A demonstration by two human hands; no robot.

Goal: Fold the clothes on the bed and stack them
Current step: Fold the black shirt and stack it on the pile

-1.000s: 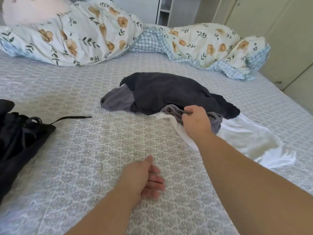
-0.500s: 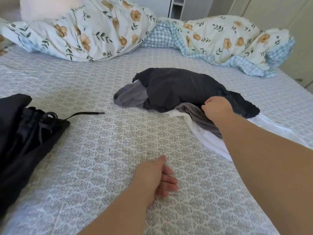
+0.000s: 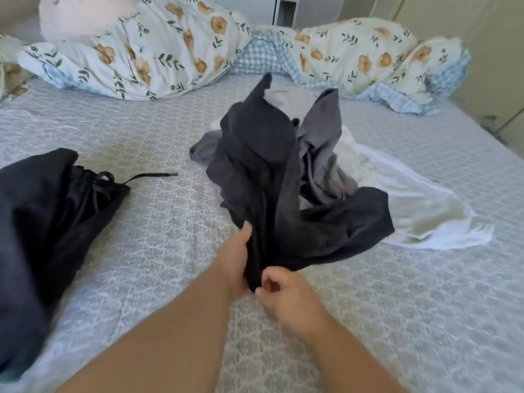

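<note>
A dark navy garment is lifted off the bed and stretches from the pile toward me. My left hand grips its near end from the left. My right hand pinches the same end from the right, fingers curled. Behind it a grey garment is partly raised and tangled with the dark one. A white garment lies flat on the bed to the right. On the left edge lies a black garment with a drawstring.
The grey patterned bedsheet covers the bed. A floral duvet with a blue checked lining is bunched along the far side. Cream wardrobe doors stand at the right, past the bed's edge.
My right hand pulled the dark garment off the pile and toward me. My left hand rose from the sheet and took hold of the garment's near end. The grey garment was dragged up too.
</note>
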